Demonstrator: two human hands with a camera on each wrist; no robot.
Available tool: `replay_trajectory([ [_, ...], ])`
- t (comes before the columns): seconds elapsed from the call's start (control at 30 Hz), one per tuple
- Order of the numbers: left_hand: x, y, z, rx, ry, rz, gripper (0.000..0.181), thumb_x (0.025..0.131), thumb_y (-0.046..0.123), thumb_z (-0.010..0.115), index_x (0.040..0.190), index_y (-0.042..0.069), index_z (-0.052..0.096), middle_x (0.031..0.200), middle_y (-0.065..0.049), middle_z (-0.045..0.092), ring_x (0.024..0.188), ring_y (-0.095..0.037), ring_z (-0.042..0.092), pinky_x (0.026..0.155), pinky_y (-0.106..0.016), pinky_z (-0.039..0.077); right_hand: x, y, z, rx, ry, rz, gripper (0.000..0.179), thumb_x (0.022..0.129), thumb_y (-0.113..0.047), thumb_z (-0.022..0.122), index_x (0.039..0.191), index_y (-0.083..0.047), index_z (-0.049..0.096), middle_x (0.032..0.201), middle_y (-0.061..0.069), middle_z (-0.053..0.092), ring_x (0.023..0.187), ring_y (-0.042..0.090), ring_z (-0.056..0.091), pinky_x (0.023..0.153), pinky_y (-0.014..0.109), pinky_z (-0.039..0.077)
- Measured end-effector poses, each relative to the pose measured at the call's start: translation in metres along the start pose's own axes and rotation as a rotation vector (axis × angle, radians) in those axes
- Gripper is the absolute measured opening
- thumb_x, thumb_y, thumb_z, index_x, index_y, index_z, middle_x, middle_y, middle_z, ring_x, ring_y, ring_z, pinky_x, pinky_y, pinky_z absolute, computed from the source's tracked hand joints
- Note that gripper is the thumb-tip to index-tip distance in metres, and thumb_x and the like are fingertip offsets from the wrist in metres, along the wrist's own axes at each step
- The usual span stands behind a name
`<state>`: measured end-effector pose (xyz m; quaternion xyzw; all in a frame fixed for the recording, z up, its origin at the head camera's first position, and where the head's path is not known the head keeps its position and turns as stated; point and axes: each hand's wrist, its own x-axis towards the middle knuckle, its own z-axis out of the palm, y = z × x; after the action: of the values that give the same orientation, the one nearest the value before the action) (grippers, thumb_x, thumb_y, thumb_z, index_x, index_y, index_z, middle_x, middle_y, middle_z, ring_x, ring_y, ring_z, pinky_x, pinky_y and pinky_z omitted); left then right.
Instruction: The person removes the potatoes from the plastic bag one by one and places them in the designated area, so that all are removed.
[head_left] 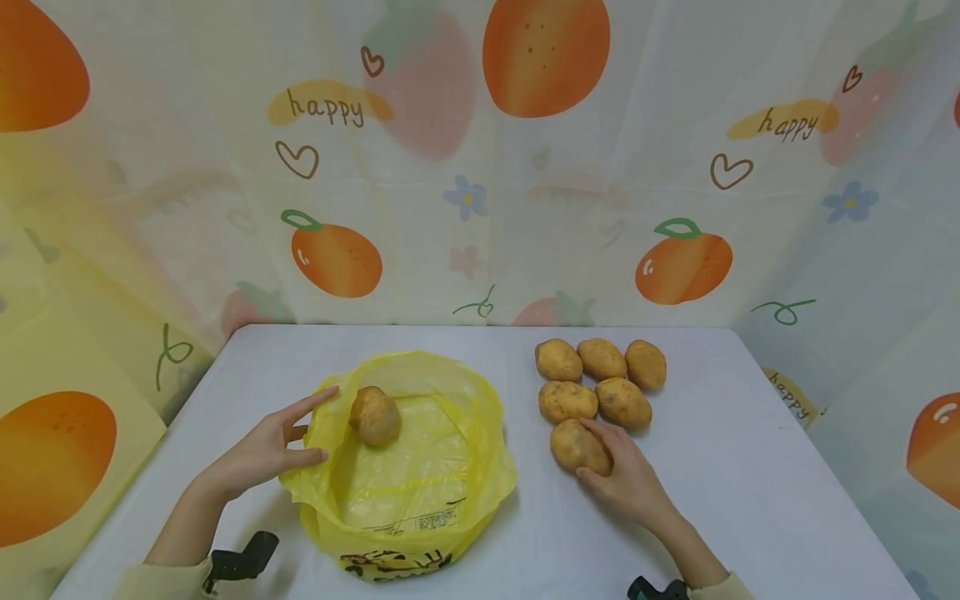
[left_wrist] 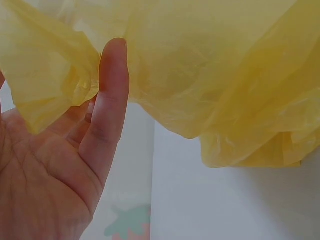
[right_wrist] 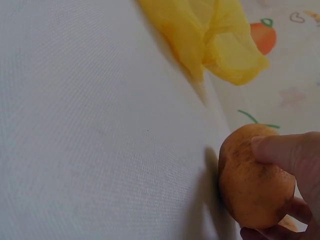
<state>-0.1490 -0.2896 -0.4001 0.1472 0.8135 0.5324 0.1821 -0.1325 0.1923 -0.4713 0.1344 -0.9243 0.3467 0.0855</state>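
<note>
My left hand is at the left side of a yellow plastic bag, its thumb and index finger spread and fairly straight against the bag's rim. In the left wrist view a fold of thin yellow film lies across the hand's fingers. The bag's mouth faces up, and a potato sits inside near its left wall. My right hand grips another potato, the nearest of the group on the table. From the right wrist view, the thumb presses one side of this potato and fingers curl round the other.
Several more potatoes lie in two rows just beyond my right hand. A white cloth covers the table, whose far edge meets a fruit-patterned curtain. Bare tabletop separates the bag from the potatoes.
</note>
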Motion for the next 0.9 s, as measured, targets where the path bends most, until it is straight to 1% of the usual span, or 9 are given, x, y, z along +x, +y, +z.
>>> replay_trajectory([
  [0.23,-0.0001,-0.0001,0.0002,-0.006,-0.002,0.008,0.079,0.084,0.013,0.066,0.148,0.019,0.02,0.154,-0.014,0.005,0.121,-0.051,0.038,0.068,-0.036,0.055,-0.0012,0.0008,-0.001,-0.013,0.007,-0.003,0.07,0.071,-0.011,0.077,0.133,-0.012,0.047,0.124,0.014,0.051,0.115,0.035,0.048,0.093,0.056,0.039],
  [0.53,-0.0008,0.0004,0.001,-0.011,-0.002,0.011,0.079,0.084,0.013,0.066,0.148,0.019,0.02,0.153,-0.016,0.006,0.12,-0.049,0.04,0.067,-0.036,0.055,-0.0014,-0.0015,-0.0029,-0.015,0.009,-0.006,0.069,0.073,-0.013,0.077,0.135,-0.012,0.045,0.124,0.014,0.051,0.116,0.035,0.049,0.092,0.056,0.039],
  [0.9,0.0009,0.003,0.0015,0.016,0.009,0.017,0.078,0.084,0.013,0.066,0.147,0.018,0.022,0.153,-0.016,0.007,0.12,-0.05,0.039,0.068,-0.034,0.054,0.0029,-0.0035,-0.0085,-0.036,0.033,-0.059,0.061,0.076,-0.015,0.074,0.131,-0.007,0.048,0.127,0.015,0.05,0.117,0.035,0.048,0.093,0.055,0.039],
])
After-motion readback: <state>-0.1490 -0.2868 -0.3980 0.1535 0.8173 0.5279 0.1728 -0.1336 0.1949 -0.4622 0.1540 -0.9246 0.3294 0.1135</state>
